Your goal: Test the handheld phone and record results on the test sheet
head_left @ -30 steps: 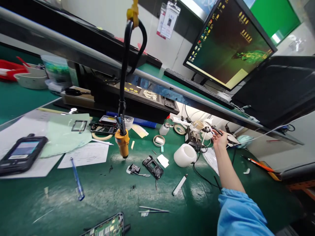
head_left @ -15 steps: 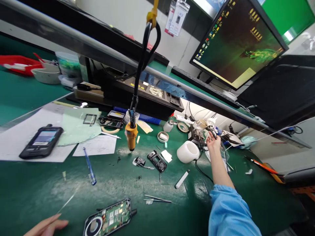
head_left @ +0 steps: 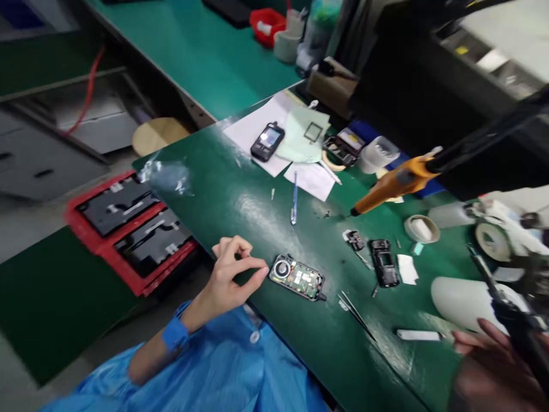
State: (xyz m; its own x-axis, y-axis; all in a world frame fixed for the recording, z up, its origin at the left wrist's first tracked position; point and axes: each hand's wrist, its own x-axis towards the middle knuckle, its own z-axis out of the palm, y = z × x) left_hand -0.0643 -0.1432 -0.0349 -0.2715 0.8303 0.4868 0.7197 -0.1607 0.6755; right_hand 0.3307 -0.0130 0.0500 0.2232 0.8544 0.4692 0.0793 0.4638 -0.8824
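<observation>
My left hand is closed in a pinch just left of an opened handheld radio, whose green circuit board and round speaker face up. Whatever is between those fingertips, if anything, is too small to make out. At the lower right, my right hand, blurred, is wrapped round a soldering iron with a dark handle and a thin tip pointing up and left. Tweezers lie right of the radio. A white-handled blade tool lies close to my right hand.
An orange electric screwdriver hangs over the table. Around it are a black radio housing, a blue pen, papers and another radio. A white cylinder stands at right. Red trays are beyond the table's left edge.
The view has swung left and down. My right hand has brought the soldering iron from the back right towards me. My left hand has come up beside the radio; its thin strand no longer shows.
</observation>
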